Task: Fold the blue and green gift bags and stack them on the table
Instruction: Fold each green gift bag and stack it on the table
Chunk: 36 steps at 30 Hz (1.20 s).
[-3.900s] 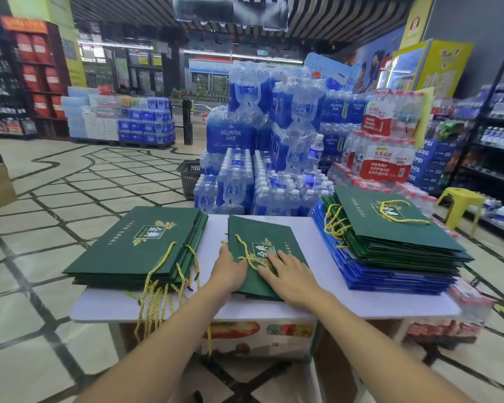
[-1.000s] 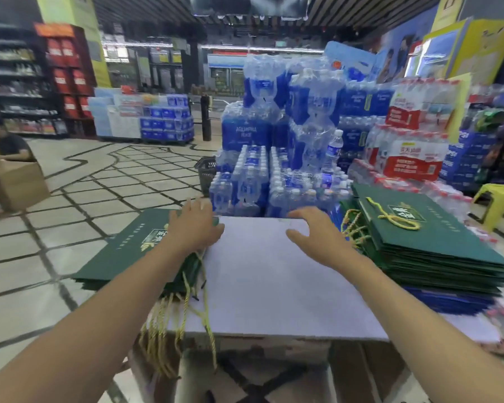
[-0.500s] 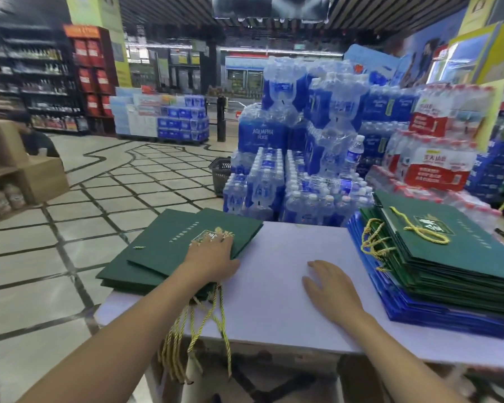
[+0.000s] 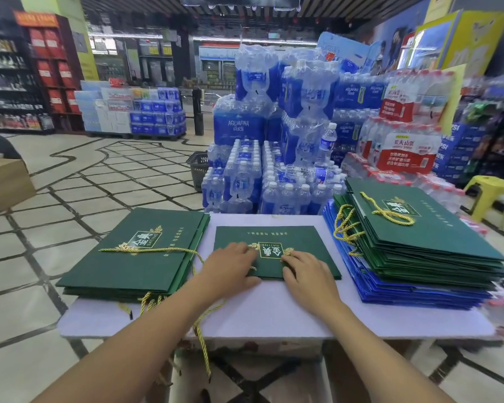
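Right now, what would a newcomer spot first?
The left hand and right hand rest on a flat dark-green paper gift bag at the middle of the pale table. To its right rises a tall stack of green bags over blue bags. Behind the table, shrink-wrapped packs of bottled water tower.

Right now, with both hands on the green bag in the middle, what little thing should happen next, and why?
Probably press the middle green bag flat. The left hand and right hand both rest on it, and it lies alone on the table, apart from the left stack of flat green bags. Flattened, it would likely sit neatly there.
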{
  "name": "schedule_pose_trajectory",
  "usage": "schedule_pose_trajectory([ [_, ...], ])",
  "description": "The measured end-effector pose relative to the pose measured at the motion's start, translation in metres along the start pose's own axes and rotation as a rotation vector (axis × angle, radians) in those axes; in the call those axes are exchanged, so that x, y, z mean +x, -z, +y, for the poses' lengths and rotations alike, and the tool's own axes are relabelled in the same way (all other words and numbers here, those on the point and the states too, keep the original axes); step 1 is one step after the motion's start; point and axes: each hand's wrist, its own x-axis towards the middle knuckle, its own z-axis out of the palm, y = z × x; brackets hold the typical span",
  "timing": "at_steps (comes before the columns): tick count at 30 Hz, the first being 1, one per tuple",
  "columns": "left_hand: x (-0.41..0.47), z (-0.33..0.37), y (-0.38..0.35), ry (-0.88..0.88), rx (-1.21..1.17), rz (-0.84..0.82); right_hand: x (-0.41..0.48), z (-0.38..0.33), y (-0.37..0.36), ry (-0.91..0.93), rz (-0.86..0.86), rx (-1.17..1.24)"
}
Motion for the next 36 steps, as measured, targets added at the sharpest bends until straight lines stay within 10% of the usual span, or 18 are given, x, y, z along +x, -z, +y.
schedule_pose_trajectory([
  [8, -0.001, -0.024, 0.023, 0.134, -0.185, -0.248, 0.0, -0.002, 0.0, -0.015, -0.057, -0.01],
  [17, 0.021, 0.014, 0.05, 0.116, -1.327, -0.248, 0.003, 0.001, 0.003, -0.042, -0.099, 0.164],
  [21, 0.035, 0.02, 0.032, 0.007, -1.121, -0.02, 0.005, 0.009, 0.011, -0.122, -0.099, 0.583],
  [31, 0.042, 0.031, -0.004, 0.1, -0.479, 0.218, 0.004, 0.007, 0.001, 0.05, -0.108, 0.345],
  [36, 0.052, 0.03, -0.002, 0.353, -0.73, 0.275, 0.002, 0.008, 0.009, -0.153, -0.025, 0.73],
])
